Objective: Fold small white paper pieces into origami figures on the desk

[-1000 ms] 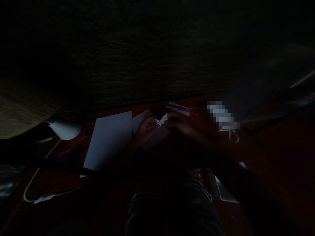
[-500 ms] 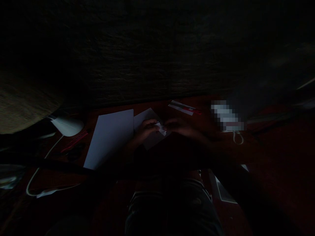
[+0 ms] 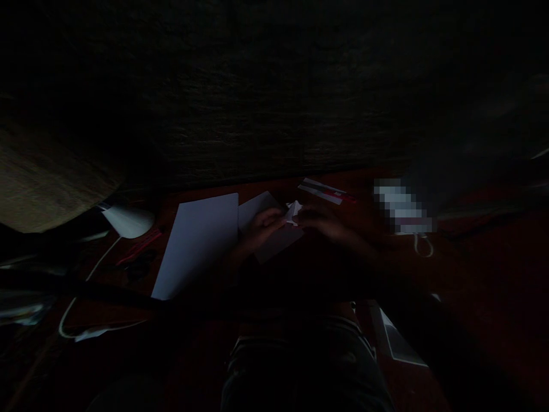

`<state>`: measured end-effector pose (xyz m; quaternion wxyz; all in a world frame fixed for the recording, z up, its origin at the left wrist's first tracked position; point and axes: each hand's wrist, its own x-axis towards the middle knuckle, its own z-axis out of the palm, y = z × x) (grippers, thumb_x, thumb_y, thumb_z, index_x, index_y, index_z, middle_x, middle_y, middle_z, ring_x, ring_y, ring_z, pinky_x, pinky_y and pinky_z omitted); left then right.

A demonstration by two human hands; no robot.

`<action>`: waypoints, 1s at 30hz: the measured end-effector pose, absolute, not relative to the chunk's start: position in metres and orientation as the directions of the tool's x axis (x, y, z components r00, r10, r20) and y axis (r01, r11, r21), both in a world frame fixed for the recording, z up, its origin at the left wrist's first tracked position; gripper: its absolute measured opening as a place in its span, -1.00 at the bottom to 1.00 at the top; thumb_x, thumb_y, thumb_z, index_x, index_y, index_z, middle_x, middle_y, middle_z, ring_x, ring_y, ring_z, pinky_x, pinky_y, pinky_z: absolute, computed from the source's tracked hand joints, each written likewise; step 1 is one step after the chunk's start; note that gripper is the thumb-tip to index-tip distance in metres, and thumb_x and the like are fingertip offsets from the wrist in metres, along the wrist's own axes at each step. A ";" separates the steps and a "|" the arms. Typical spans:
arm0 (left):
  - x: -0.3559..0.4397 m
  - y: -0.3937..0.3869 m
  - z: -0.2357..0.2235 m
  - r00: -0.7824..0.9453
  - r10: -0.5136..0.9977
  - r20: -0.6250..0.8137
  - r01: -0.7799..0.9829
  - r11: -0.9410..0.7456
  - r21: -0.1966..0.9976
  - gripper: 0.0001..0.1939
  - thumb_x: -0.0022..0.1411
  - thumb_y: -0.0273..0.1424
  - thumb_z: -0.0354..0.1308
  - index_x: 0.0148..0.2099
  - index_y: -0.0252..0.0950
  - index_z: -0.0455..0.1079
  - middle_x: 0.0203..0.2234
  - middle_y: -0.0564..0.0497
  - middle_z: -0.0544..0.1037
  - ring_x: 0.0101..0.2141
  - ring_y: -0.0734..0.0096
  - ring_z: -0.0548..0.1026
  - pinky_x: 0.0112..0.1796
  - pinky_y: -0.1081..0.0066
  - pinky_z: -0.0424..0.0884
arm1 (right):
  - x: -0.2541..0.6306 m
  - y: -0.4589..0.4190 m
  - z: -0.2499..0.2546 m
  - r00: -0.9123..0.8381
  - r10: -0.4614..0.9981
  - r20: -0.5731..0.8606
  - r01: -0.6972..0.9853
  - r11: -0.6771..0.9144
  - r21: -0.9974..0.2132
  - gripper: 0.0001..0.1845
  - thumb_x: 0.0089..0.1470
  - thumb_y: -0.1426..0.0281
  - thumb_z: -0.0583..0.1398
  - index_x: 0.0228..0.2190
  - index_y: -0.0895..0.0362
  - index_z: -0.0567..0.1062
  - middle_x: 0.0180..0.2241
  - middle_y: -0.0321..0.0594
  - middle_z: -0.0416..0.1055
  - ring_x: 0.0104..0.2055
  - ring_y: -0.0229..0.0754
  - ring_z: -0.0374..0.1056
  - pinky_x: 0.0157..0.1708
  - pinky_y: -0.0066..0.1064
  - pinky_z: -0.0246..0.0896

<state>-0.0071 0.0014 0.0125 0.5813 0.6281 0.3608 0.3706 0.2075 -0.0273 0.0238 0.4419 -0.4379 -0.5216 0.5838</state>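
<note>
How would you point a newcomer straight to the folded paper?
Start at the large white sheet, left of centre, then go right to the smaller sheet beside it. Over that, the folded paper is held between the left hand and the right hand. It is small, creased and pointed; both neighbouring sheets lie flat.

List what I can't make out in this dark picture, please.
All in the head view:
Folded paper: exact folds; too small and dim.
Right hand: finger detail; lost in shadow.
Pale sheet: its middle; left hand covers it.
Item at right: what it is; pixelated blocks hide it.
Framed panel: part; right forearm covers it.
</note>
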 end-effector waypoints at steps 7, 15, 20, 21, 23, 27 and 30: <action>-0.008 0.001 0.015 0.467 0.884 -0.019 0.109 -0.036 0.993 -0.54 0.00 -0.01 0.48 -0.31 -0.31 0.55 -0.43 0.00 0.63 -0.37 0.34 0.55 -0.30 0.40 0.42 | 0.203 -0.027 0.030 -0.255 0.962 -0.100 0.009 -0.101 -0.995 -0.61 -0.21 0.08 0.46 -0.49 0.14 0.59 -0.49 -0.27 0.52 -0.43 -0.23 0.40 -0.36 -0.37 0.31; -0.010 0.002 0.013 0.488 0.873 -0.022 0.155 -0.062 0.986 -0.53 0.02 0.02 0.44 -0.30 -0.31 0.56 -0.44 -0.01 0.63 -0.38 0.33 0.55 -0.30 0.38 0.42 | 0.205 -0.023 0.020 -0.321 0.947 -0.032 -0.023 -0.041 -0.999 -0.63 -0.18 0.20 0.47 -0.33 0.13 0.60 -0.44 -0.30 0.54 -0.43 -0.26 0.41 -0.42 -0.44 0.30; -0.008 0.001 0.014 0.530 0.848 0.017 0.119 -0.094 0.989 -0.57 0.09 0.00 0.42 -0.32 -0.30 0.57 -0.41 -0.03 0.65 -0.34 0.28 0.59 -0.28 0.36 0.45 | 0.207 -0.021 0.015 -0.375 0.927 0.014 -0.045 -0.004 -0.999 -0.61 -0.18 0.28 0.46 -0.26 0.15 0.60 -0.40 -0.29 0.54 -0.43 -0.26 0.40 -0.40 -0.42 0.32; -0.008 0.001 0.015 0.530 0.848 0.021 0.106 -0.091 0.990 -0.58 0.11 0.00 0.40 -0.32 -0.29 0.57 -0.40 -0.04 0.65 -0.33 0.27 0.60 -0.27 0.35 0.46 | 0.207 -0.020 0.015 -0.370 0.929 0.025 -0.048 0.008 -0.999 -0.64 -0.18 0.29 0.45 -0.29 0.15 0.61 -0.40 -0.29 0.54 -0.42 -0.26 0.40 -0.39 -0.42 0.32; -0.008 0.000 0.015 0.531 0.847 0.014 0.095 -0.076 0.993 -0.59 0.13 -0.01 0.41 -0.30 -0.29 0.57 -0.39 -0.04 0.65 -0.31 0.24 0.61 -0.26 0.34 0.47 | 0.207 -0.020 0.015 -0.348 0.936 0.043 -0.056 0.025 -0.998 -0.68 -0.19 0.30 0.44 -0.32 0.14 0.60 -0.40 -0.29 0.54 -0.39 -0.24 0.41 -0.38 -0.42 0.32; -0.010 0.001 0.014 0.553 0.833 -0.024 0.111 -0.045 0.993 -0.56 0.02 -0.03 0.50 -0.28 -0.30 0.56 -0.41 -0.03 0.65 -0.36 0.28 0.61 -0.28 0.36 0.47 | 0.206 -0.022 0.016 -0.334 0.942 0.038 -0.056 0.020 -0.998 -0.66 -0.21 0.32 0.46 -0.32 0.13 0.60 -0.40 -0.30 0.54 -0.38 -0.23 0.41 -0.37 -0.41 0.30; -0.010 0.003 0.012 0.549 0.835 -0.032 0.119 -0.040 0.992 -0.52 -0.03 -0.01 0.52 -0.30 -0.31 0.56 -0.42 -0.02 0.66 -0.38 0.31 0.60 -0.30 0.38 0.46 | 0.205 -0.024 0.017 -0.335 0.942 0.031 -0.055 0.013 -0.998 -0.65 -0.21 0.32 0.46 -0.31 0.13 0.59 -0.40 -0.30 0.53 -0.37 -0.23 0.40 -0.36 -0.42 0.29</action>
